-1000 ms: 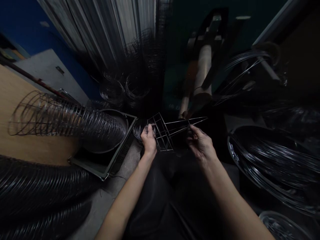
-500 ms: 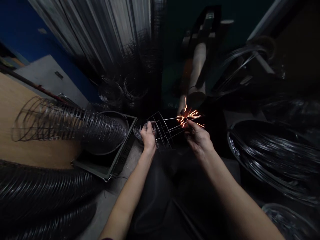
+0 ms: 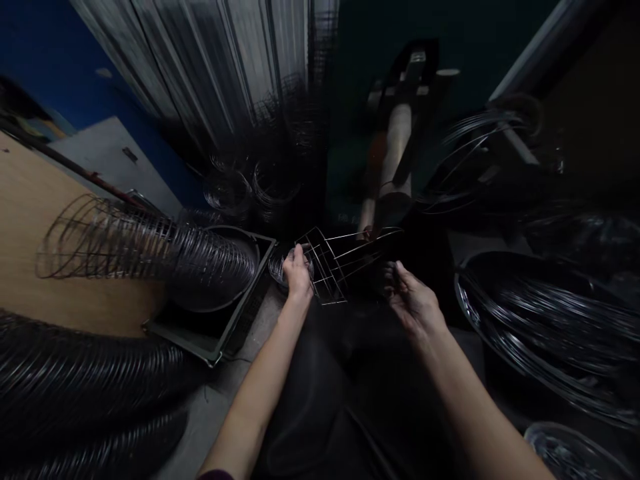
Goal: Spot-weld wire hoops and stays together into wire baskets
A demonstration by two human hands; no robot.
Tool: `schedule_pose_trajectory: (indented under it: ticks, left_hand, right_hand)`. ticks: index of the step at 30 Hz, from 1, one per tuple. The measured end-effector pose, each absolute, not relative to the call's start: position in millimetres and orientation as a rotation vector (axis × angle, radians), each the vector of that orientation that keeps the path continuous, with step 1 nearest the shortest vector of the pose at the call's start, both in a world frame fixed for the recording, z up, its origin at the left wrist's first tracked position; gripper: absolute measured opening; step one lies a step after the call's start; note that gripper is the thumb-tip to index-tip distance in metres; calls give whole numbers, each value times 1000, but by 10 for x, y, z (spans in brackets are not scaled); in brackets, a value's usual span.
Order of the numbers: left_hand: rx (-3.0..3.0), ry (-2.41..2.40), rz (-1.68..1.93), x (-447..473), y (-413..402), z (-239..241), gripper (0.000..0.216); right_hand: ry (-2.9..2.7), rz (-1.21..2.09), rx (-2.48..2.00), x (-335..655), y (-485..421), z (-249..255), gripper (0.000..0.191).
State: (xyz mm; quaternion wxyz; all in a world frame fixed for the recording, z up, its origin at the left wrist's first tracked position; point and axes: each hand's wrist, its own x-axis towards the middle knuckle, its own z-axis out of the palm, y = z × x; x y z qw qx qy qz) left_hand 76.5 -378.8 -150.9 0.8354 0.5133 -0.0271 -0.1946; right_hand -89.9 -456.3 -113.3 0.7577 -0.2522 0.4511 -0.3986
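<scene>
My left hand (image 3: pixel 298 273) is closed on the left edge of a small wire frame (image 3: pixel 333 263), a grid of thin steel rods whose long rods reach right toward the dark welding machine (image 3: pixel 395 150). My right hand (image 3: pixel 413 297) hovers just below and right of the frame, away from the wire, fingers loosely curled with nothing visible in them. The far tips of the rods lie near the machine's lower end, in deep shadow.
Long nested stacks of wire frames (image 3: pixel 145 243) lie at the left over a wooden board (image 3: pixel 30 220) and a dark tray (image 3: pixel 220 320). Large wire coils (image 3: pixel 545 320) fill the right side. More wire rings (image 3: pixel 255 187) stand behind. My dark lap is below.
Sparks flared at the rod tips half a second ago and are gone now. My right hand has come off the rods and dropped lower right. The left hand kept its hold.
</scene>
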Motion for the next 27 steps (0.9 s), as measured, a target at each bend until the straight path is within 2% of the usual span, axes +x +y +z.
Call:
schedule_pose_trajectory:
  ticks: [4, 8, 10, 15, 18, 24, 27]
  left_hand:
    - [1097, -63, -396, 803, -3819, -1497, 31]
    - [1113, -74, -395, 821, -3850, -1487, 29]
    - [1123, -84, -383, 824, -3851, -1505, 28]
    - [1216, -228, -320, 636, -3634, -1635, 32]
    - [1362, -440, -328, 357, -3371, -1771, 34]
    - [1433, -1118, -319, 98, -3007, -2050, 45]
    - [1530, -703, -321, 262, -2975, -2088, 54]
  right_hand:
    - [1021, -871, -483, -941, -4525, -1097, 22]
    - [1014, -898, -552, -975, -4410, -1005, 29]
    - [998, -885, -776, -998, -4295, -911, 32]
    - [857, -861, -1748, -936, -4119, -638, 24]
    - [870, -831, -2078, -794, -4296, -639, 21]
    - [968, -290, -1816, -890, -4718, -1061, 33]
    - [910, -284, -1826, -1146, -4628, -1347, 37]
